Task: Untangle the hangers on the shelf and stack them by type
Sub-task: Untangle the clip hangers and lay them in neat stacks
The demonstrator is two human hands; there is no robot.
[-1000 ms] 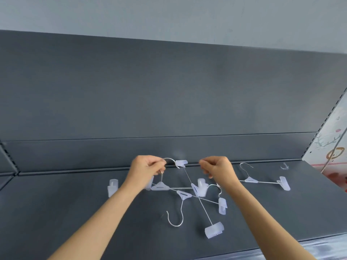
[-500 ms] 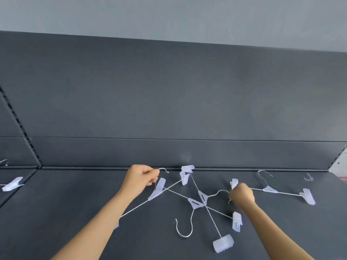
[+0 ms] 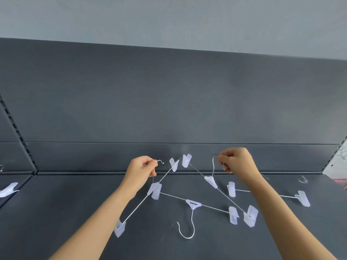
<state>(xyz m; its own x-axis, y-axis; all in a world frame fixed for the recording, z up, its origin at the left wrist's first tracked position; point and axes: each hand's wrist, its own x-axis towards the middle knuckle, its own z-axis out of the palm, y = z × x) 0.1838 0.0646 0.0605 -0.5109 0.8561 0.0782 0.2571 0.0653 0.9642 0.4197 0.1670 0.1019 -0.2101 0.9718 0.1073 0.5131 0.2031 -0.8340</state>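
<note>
Left fingers (image 3: 152, 166) of left hand (image 3: 141, 170) are pinched together on the wire hook of the left hanger (image 3: 153, 186), hook tip poking out at 3 o'clock. Right fingers (image 3: 225, 162) of right hand (image 3: 237, 160) are curled tight on the hook of the right hanger (image 3: 211, 182), its loop showing at 9 o'clock of the knuckles.

Left hanger hangs at 6 o'clock of its fingers. Long axis runs 1 to 7 o'clock, low clip near the left forearm. Right hanger drops toward 7 o'clock of its fingers, long axis 10 to 4 o'clock. The two upper clips sit just beside each other between the hands; touching or not, cannot tell.

Middle hanger (image 3: 193, 204) lies flat on the shelf (image 3: 75, 203), long axis roughly 10 to 4 o'clock, hook pointing to 6 o'clock. Its left clip overlaps the left hanger's centre piece, and its right clip is just beside the right hanger's low clip. Whether either end is caught, cannot tell.

Key relation, as a judgement: the likely snag is at 6 o'clock of the left fingers, so the left hand is nearer; pulling toward 9 o'clock should test it.

Far hanger (image 3: 302, 198) lies flat at 4 o'clock of the right hand, partly hidden by the forearm. A loose clip (image 3: 8, 189) sits on the next shelf bay, far toward 9 o'clock. No sorted stack visible.
</note>
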